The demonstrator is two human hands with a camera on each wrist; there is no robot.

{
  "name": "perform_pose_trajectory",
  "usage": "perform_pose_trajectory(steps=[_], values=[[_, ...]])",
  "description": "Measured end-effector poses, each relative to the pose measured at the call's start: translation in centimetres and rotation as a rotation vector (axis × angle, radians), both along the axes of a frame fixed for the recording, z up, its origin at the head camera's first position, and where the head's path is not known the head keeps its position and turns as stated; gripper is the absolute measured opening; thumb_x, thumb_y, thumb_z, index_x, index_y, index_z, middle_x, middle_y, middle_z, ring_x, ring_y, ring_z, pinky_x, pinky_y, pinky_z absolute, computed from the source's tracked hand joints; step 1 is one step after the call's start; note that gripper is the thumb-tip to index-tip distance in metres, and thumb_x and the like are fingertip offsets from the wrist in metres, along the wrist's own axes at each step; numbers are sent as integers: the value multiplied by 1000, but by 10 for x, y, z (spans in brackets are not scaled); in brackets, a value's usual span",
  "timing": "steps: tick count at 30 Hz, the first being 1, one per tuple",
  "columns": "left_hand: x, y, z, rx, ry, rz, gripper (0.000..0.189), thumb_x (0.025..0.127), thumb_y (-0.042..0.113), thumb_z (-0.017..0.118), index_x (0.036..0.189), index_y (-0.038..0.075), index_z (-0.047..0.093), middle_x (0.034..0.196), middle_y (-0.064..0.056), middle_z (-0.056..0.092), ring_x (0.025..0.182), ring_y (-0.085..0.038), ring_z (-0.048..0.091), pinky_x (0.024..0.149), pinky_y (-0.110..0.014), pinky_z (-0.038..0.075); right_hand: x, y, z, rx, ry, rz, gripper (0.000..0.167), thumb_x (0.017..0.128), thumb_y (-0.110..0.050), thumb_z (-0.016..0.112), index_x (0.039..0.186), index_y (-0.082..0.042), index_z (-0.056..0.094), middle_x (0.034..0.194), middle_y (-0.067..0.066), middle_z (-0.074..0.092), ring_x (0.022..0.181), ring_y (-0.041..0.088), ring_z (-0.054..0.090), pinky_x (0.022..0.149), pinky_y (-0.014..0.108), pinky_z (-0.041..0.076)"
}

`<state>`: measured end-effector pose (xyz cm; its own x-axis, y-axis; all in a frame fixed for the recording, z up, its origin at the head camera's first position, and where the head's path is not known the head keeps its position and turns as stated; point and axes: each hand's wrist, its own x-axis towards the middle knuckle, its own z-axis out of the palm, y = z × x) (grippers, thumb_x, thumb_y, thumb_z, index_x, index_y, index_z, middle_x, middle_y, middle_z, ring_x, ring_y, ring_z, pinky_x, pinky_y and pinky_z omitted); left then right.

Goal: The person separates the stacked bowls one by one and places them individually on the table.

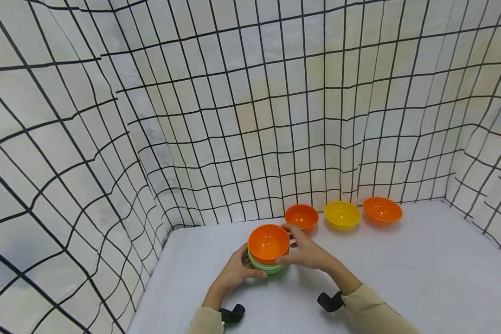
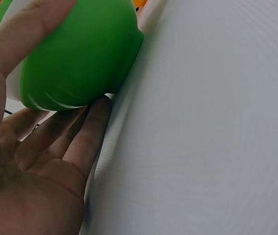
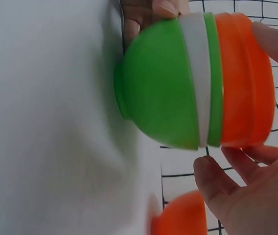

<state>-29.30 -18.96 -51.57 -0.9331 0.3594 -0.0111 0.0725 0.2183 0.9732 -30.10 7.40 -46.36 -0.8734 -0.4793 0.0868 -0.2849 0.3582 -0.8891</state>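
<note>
The step in hand looks to be settling or freeing the uppermost piece of a stack (image 3: 195,83) of nested bowls; whether bowls are being added or taken off cannot be told from this moment. The stack is on the left part of the desk (image 1: 359,273), or held barely above it, since contact at the foot is unclear. From the bottom up it shows a lower green bowl (image 3: 151,88), a white bowl (image 3: 199,85), an upper green bowl (image 3: 217,81) and then orange, where a step in the wall suggests two pieces under the top rim. The left hand (image 1: 235,271) has its fingers curled round the lower part of the stack, thumb on the near side. The right hand (image 1: 306,250) grips the top orange bowl (image 1: 269,242), thumb at the near side and fingers at the far side. The next move, as I judge it, calls for the left hand to steady the base while the right works straight along the stack's axis, either pressing the top piece home or lifting it clear without tilting. The stack is roughly upright, mouth up and foot towards the desk; its axis runs vertically from foot to rim, and each bowl is round, with no long direction across it. Behind and to the right, a small orange bowl (image 1: 301,216), a yellow bowl (image 1: 342,215) and a wide orange bowl (image 1: 382,210) stand in a row, also mouth up.
</note>
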Motion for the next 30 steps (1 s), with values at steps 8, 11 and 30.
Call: perform_pose_trajectory(steps=[8, 11, 30], values=[[4, 2, 3, -8, 1, -3, 96, 74, 21, 93, 154, 20, 40, 157, -6, 48, 145, -30, 48, 123, -44, 40, 0, -16, -6, -1, -5, -69, 112, 74, -40, 91, 159, -9, 25, 159, 13, 40, 139, 34, 48, 115, 63, 45], [4, 2, 4, -11, 2, -1, 95, 74, 20, 93, 154, 19, 41, 157, -6, 48, 144, -30, 48, 122, -45, 41, -1, -21, -6, 6, 4, -82, 115, 72, -41, 92, 159, -8, 24, 158, 14, 40, 136, 33, 49, 112, 61, 49], [2, 2, 2, -9, 11, 4, 96, 74, 20, 93, 154, 19, 41, 156, -7, 49, 144, -31, 49, 122, -45, 41, -4, -26, -12, -87, -17, -66, 112, 72, -37, 93, 158, -11, 25, 148, 7, 52, 131, 29, 54, 110, 57, 52]])
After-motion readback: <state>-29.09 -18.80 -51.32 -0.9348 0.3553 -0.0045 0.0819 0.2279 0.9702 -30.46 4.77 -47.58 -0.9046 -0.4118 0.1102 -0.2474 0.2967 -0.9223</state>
